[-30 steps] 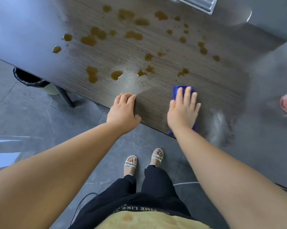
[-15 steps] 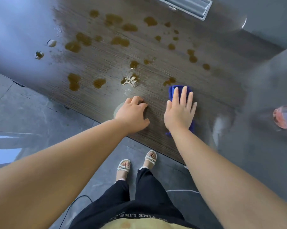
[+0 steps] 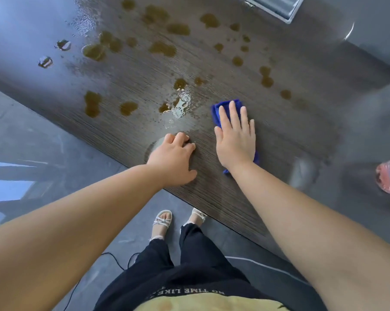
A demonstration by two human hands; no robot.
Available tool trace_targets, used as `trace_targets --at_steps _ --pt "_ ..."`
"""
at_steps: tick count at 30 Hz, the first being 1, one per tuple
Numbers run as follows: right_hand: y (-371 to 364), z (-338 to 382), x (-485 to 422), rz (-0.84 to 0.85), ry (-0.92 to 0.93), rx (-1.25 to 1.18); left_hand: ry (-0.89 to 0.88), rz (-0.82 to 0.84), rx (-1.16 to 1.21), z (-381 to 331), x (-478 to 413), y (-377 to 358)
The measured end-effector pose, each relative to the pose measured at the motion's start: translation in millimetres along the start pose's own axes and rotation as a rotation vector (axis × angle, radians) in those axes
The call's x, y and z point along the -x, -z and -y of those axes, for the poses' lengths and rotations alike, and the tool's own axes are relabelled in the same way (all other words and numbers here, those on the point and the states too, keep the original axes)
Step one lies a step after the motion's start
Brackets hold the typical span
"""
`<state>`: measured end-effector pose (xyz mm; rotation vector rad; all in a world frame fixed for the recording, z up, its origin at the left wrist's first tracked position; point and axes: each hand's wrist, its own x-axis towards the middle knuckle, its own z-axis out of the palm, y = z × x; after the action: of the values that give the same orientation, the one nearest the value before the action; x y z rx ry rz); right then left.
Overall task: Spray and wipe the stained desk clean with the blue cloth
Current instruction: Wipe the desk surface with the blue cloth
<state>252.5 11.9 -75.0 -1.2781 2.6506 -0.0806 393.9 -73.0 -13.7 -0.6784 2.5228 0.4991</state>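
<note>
The right hand point(image 3: 235, 140) lies flat, fingers point(image 3: 233, 113) straight, pressing the blue cloth point(image 3: 221, 108) onto the surface point(image 3: 290, 122) near the brown stains point(image 3: 162, 48), likely for even wiping pressure, while the left hand point(image 3: 173, 158), loosely curled and empty, braces nearby.

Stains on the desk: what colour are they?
Yellowish-brown stains, clearest in the head view.

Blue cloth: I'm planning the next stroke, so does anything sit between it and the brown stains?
Nothing visible does. Only wet desk lies between the blue cloth under the right hand and the nearest stains; the left hand rests nearer the edge, aside.
</note>
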Motion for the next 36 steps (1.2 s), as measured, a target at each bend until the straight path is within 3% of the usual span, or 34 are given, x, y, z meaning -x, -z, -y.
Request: trace_targets --at_steps 2,4,10,15,17,20,22,24,27,29,31,33,36 --pt "0.0 -19.7 17.2 0.03 0.255 0.034 -0.01 -0.001 -0.003 1.3 0.9 -0.3" --pt "2.3 -48.1 16.5 0.032 0.334 0.052 -0.025 0.005 -0.012 2.1 1.5 0.2" --pt "2.0 -14.3 -20.3 -0.057 -0.108 0.046 -0.031 0.007 -0.009 3.7 0.1 1.3" --pt "-4.1 -23.5 32.4 0.023 0.363 0.102 -0.018 -0.012 0.004 2.4 0.1 4.9" --pt "-0.6 -58.4 42.0 0.036 0.427 0.133 -0.017 -0.03 0.015 2.1 0.5 4.8" --pt "6.2 -80.0 24.0 0.02 0.166 0.094 -0.009 -0.037 -0.004 0.6 1.8 1.5" --pt "4.6 -59.4 2.5 -0.024 -0.102 0.054 0.011 -0.045 -0.017 -1.2 0.6 0.4" --pt "3.5 -26.9 -3.1 -0.053 -0.207 0.022 0.039 -0.054 -0.009 -4.8 -2.0 1.3" --pt "-2.8 -14.3 29.6 -0.022 0.102 0.035 0.104 -0.058 0.03 -11.1 -8.4 5.0" --pt "-7.9 -44.4 59.6 0.044 0.353 0.083 0.126 -0.055 0.03 -15.3 -13.5 7.5" --pt "-6.5 -87.9 66.6 0.057 0.459 0.12 0.098 -0.067 -0.006 -20.3 -19.7 9.5" --pt "-0.5 -118.8 58.4 0.04 0.355 0.105 0.017 -0.08 -0.035 -29.2 -26.4 11.7" --pt "5.5 -108.0 41.3 -0.004 -0.021 0.005 -0.082 -0.063 -0.001 -45.5 -36.5 16.2"
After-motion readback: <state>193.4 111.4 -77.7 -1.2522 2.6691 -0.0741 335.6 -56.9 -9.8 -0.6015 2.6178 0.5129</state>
